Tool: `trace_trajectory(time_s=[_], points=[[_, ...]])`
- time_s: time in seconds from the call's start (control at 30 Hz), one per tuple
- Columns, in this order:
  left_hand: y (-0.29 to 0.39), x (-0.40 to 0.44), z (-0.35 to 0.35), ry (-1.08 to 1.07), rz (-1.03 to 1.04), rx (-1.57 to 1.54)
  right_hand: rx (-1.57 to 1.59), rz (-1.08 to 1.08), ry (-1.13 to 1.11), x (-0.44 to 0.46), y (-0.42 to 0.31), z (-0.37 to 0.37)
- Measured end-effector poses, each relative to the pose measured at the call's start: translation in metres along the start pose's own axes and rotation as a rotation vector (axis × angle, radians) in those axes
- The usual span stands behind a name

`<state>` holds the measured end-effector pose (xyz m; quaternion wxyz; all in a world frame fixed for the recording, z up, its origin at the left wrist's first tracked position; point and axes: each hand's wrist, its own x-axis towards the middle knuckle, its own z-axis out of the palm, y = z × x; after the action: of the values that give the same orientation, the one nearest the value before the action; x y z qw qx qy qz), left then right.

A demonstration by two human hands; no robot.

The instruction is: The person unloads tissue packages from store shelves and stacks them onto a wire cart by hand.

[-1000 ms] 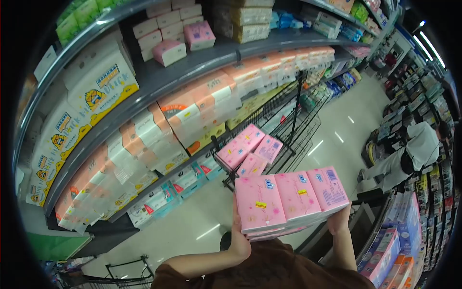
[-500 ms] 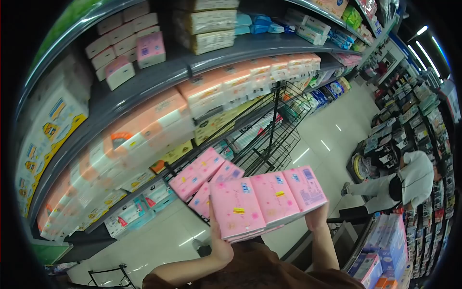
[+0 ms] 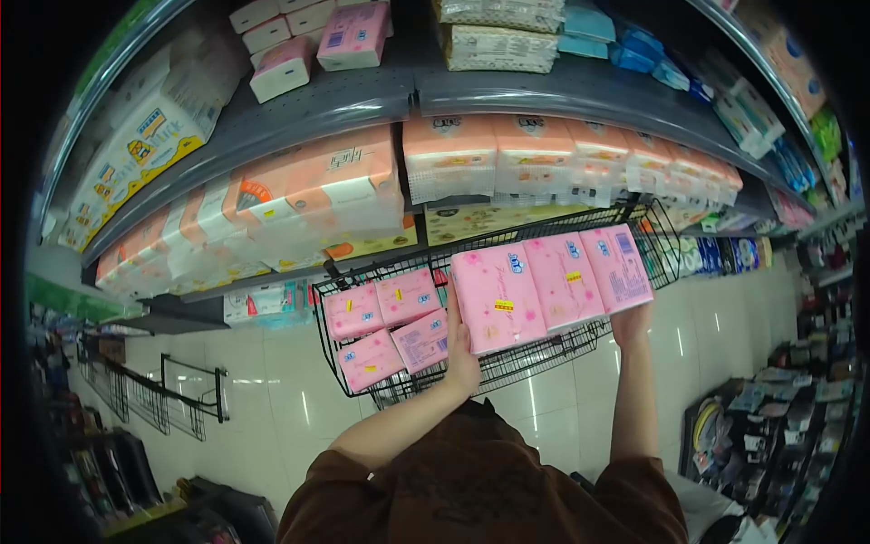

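Observation:
A row of pink tissue packs (image 3: pixel 566 286) with yellow tags is held up between both hands, over the black wire cart (image 3: pixel 507 372). My left hand (image 3: pixel 461 349) grips the left end, its fingers partly hidden along the side. At the lower right end, my right hand (image 3: pixel 632 325) is closed on the same packs, with its fingertips hidden beneath. More pink packs (image 3: pixel 408 297) lie in the left part of the cart, left of my left hand.
Behind the cart, a shelf (image 3: pixel 317 113) holds orange-and-white tissue packs (image 3: pixel 344 177). Another wire cart (image 3: pixel 190 399) stands at the left. A rack of small goods (image 3: pixel 770 408) is at the right. At the lower right, a person's light clothing (image 3: pixel 693 499) is partly visible.
The view has turned, and the held packs are now above the cart instead of in front of it. Both hands have kept their hold. The other person has moved to the lower edge of view.

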<state>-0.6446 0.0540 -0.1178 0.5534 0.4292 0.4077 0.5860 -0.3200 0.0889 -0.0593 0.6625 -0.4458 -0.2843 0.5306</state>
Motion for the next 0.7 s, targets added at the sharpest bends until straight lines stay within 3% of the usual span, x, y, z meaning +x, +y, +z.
trace_trajectory(time_s=[0.13,0.17,0.3,0.43,0.53,0.57,0.63,0.67,0.7], points=[[-0.015,0.046,-0.009,0.052,-0.027,0.179,0.209,0.152,-0.134,0.072,0.045,0.002],[-0.016,0.056,-0.013,0.06,-0.033,0.223,0.24,0.171,-0.019,0.073,0.053,0.018],[0.025,0.066,0.002,0.058,-0.086,0.334,0.21,0.32,-0.009,0.099,0.067,0.006],[-0.018,0.083,-0.008,0.236,-0.051,0.135,0.116,0.223,-0.217,0.124,0.051,-0.015],[0.002,0.106,0.001,0.326,0.011,0.512,-0.031,0.33,0.227,0.17,0.025,0.009],[0.021,0.12,0.011,0.276,0.106,0.622,-0.14,0.374,0.143,0.185,0.016,0.014],[0.056,0.147,0.026,0.064,-0.173,0.797,-0.356,0.493,-0.001,0.192,0.012,0.011],[0.061,0.163,0.036,-0.031,-0.299,0.859,-0.327,0.433,-0.028,0.198,0.012,0.016],[0.049,0.168,0.038,-0.042,-0.252,0.854,-0.306,0.378,-0.055,0.198,0.016,0.024]])
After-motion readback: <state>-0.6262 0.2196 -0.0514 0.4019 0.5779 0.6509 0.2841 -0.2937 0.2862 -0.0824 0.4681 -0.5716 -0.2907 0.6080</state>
